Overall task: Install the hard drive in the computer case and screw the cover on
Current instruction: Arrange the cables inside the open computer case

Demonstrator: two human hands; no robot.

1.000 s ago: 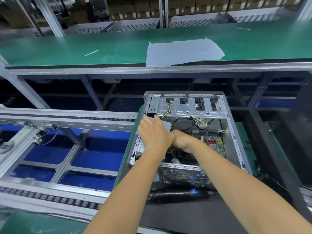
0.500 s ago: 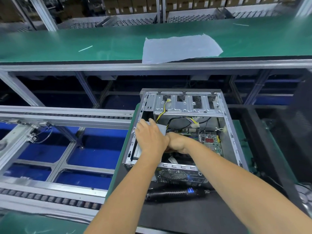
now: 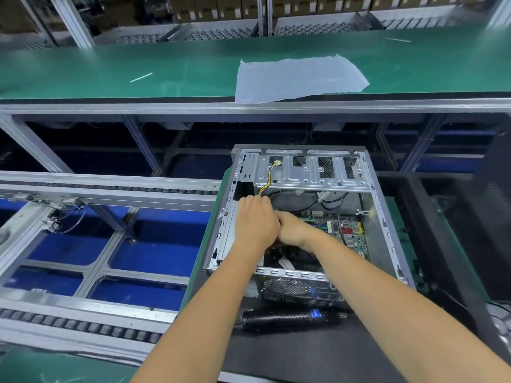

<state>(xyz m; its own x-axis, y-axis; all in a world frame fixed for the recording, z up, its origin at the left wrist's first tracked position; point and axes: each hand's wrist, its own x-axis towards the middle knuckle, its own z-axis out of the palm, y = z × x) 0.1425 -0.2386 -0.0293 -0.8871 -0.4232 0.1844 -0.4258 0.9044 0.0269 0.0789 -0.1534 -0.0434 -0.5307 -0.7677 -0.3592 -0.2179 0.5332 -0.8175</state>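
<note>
Head view. Computer case (image 3: 384, 217) open on a dark mat (image 3: 304, 352), cover off, motherboard (image 3: 348, 233) exposed at right. Both hands inside the case at its left side, touching each other. Left hand (image 3: 255, 221) back up, fingers curled down over the far edge of a grey metal part, probably the hard drive (image 3: 229, 230), seated against the left wall. Right hand (image 3: 293, 229) pressed against the left hand, fingers hidden; grip cannot be told. Yellow-black cable (image 3: 267, 178) running down from the drive cage (image 3: 312, 172) toward the left fingers. Electric screwdriver (image 3: 290, 319) lying on the mat just before the case. White sheet (image 3: 298, 77) on the green belt (image 3: 138, 64) beyond.
</note>
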